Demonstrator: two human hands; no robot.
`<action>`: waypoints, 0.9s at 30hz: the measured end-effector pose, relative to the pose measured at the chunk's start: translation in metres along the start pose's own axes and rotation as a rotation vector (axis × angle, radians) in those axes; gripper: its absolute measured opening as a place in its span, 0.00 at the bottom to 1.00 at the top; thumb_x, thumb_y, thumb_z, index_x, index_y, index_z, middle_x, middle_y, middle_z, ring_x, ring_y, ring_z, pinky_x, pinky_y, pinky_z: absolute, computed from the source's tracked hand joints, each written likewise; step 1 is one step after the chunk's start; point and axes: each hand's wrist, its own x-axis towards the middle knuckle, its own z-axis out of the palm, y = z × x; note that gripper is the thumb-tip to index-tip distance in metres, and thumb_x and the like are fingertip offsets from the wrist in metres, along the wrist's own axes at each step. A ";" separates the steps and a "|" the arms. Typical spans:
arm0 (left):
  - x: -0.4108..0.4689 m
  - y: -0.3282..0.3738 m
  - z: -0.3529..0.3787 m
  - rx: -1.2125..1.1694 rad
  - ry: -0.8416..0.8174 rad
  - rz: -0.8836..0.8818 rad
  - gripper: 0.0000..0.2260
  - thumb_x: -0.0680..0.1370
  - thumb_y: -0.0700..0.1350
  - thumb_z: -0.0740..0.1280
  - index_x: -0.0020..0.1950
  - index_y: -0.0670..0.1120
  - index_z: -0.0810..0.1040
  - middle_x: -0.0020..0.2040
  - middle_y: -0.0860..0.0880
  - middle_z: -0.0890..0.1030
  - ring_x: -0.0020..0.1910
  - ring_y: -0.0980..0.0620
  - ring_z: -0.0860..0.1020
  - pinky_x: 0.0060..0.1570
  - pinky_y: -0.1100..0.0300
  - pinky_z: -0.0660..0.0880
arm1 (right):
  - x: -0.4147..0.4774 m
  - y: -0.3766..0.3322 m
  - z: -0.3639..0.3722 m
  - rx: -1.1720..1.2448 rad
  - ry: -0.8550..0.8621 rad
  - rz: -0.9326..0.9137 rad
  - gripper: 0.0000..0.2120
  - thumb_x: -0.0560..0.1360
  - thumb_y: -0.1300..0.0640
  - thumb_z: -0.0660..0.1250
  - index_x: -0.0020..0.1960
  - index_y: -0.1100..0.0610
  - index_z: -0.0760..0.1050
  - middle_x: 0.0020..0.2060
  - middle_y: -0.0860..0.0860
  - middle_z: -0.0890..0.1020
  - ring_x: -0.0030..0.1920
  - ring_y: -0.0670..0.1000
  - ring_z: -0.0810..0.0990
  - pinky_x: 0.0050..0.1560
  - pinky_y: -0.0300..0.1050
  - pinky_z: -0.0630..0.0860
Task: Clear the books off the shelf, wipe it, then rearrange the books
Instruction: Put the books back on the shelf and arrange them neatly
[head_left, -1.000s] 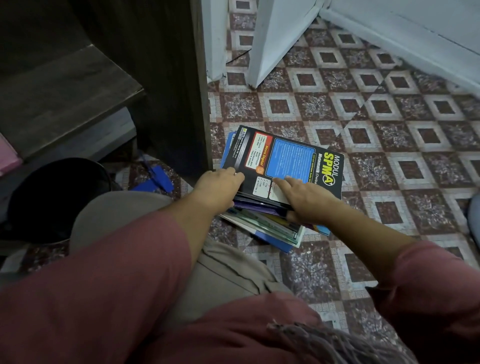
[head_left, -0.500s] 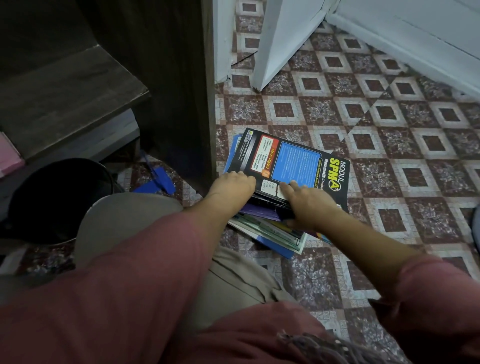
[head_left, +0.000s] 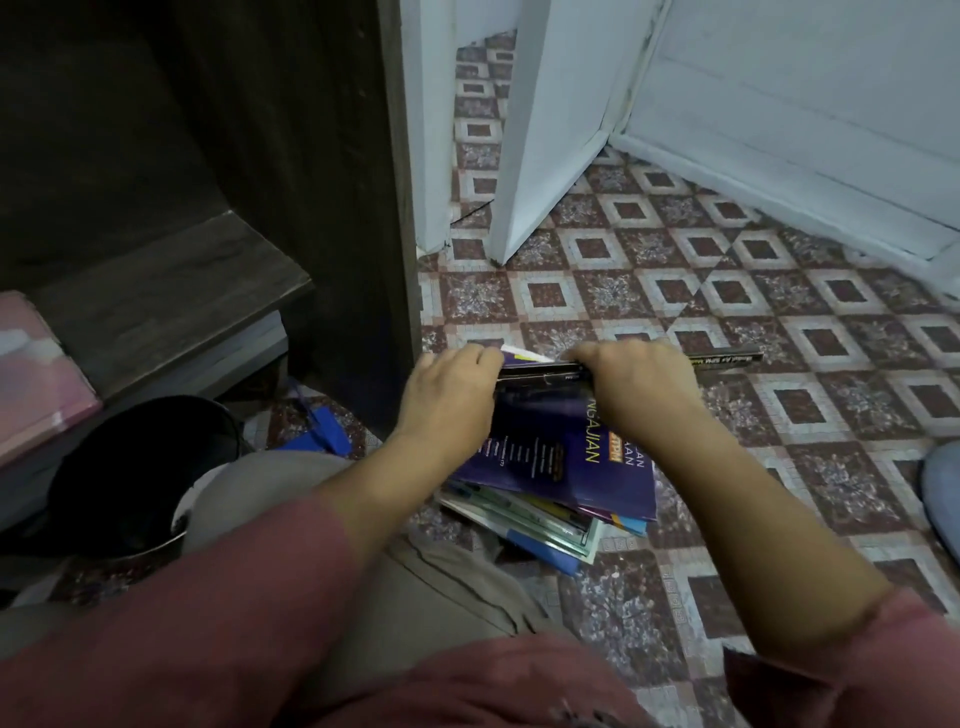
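The tiled floor (head_left: 727, 291) carries the pile of books (head_left: 561, 467), which lies just beside the side panel of the dark shelf (head_left: 171, 291). The shelf board is seen bare, so the clearing is judged done. Whether it is wiped cannot be told. A few thin black-edged books (head_left: 540, 374) are held on edge over the far end of the pile, apart from the shelf. They are gripped at one end by the left hand (head_left: 447, 395) and further along by the right hand (head_left: 639, 389), with the other end left sticking out past it. The fingers (head_left: 608, 356) of both hands are curled over the top edge; the thumbs are hidden. The step is judged to be the start of the rearranging. A steady two-handed hold is called for next, so that the bundle can be carried left to the board and stood upright without sliding apart.
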 end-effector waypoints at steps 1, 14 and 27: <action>0.002 0.001 -0.016 -0.001 0.026 0.000 0.15 0.74 0.43 0.69 0.59 0.47 0.75 0.53 0.49 0.79 0.53 0.46 0.77 0.54 0.53 0.69 | -0.002 -0.001 -0.015 0.009 0.023 -0.006 0.16 0.79 0.57 0.60 0.63 0.42 0.72 0.51 0.48 0.82 0.53 0.54 0.80 0.43 0.45 0.62; -0.045 -0.075 -0.187 0.012 -0.231 -0.161 0.05 0.74 0.52 0.71 0.45 0.61 0.77 0.41 0.55 0.79 0.43 0.51 0.77 0.37 0.55 0.74 | -0.011 -0.082 -0.142 0.122 0.186 -0.317 0.10 0.77 0.45 0.62 0.57 0.44 0.71 0.48 0.49 0.80 0.50 0.56 0.79 0.39 0.46 0.66; -0.170 -0.242 -0.256 0.397 0.337 -0.597 0.14 0.69 0.38 0.71 0.50 0.53 0.80 0.42 0.50 0.82 0.44 0.44 0.79 0.48 0.51 0.71 | 0.090 -0.287 -0.196 0.243 0.705 -0.668 0.14 0.73 0.56 0.67 0.57 0.44 0.78 0.42 0.47 0.83 0.40 0.54 0.82 0.35 0.44 0.67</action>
